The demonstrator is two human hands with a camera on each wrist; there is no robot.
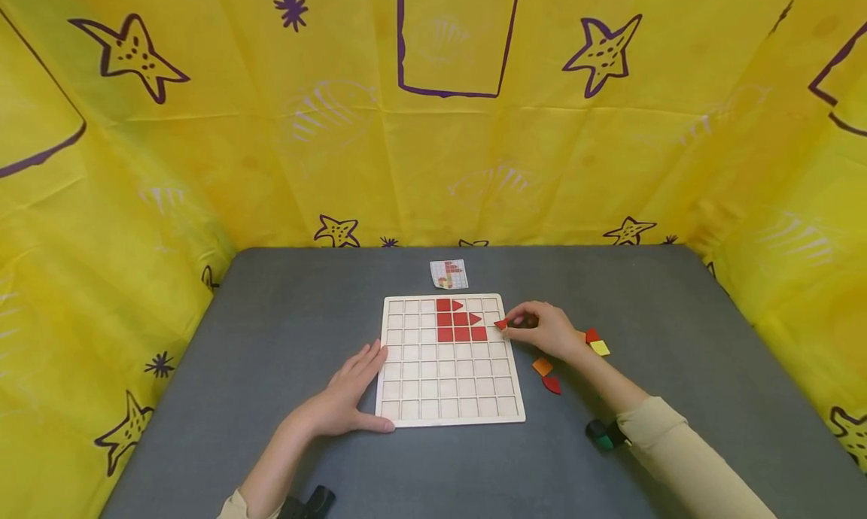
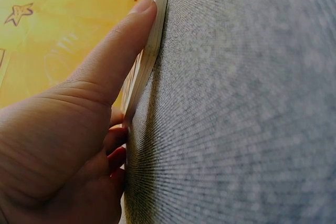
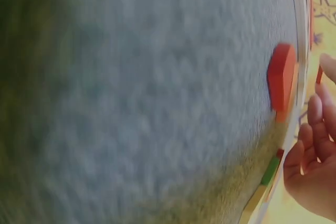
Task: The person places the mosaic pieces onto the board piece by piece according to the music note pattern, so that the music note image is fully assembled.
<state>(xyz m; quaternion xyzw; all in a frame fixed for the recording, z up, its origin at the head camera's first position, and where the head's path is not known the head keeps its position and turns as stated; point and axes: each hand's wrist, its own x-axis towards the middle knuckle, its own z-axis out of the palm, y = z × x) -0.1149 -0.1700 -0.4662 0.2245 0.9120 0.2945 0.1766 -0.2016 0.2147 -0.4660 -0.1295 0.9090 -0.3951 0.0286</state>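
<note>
By a tilted release, the red triangular tile could be left askew across the ridges of the wooden grid board; the board could be skewed if pressed unevenly by the left hand, whose thumb is held apart from the fingers at the left edge. The tile is clamped in the grip of the right hand, at the board's right edge. Its tip is apparently aimed left, toward the red square tile; its long axis, partly hidden, cannot be told.

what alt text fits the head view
The right hand pinches a red piece at the right edge of a pale grid board holding other red pieces; the left hand touches its left edge. A patterned card lies beyond.
</note>
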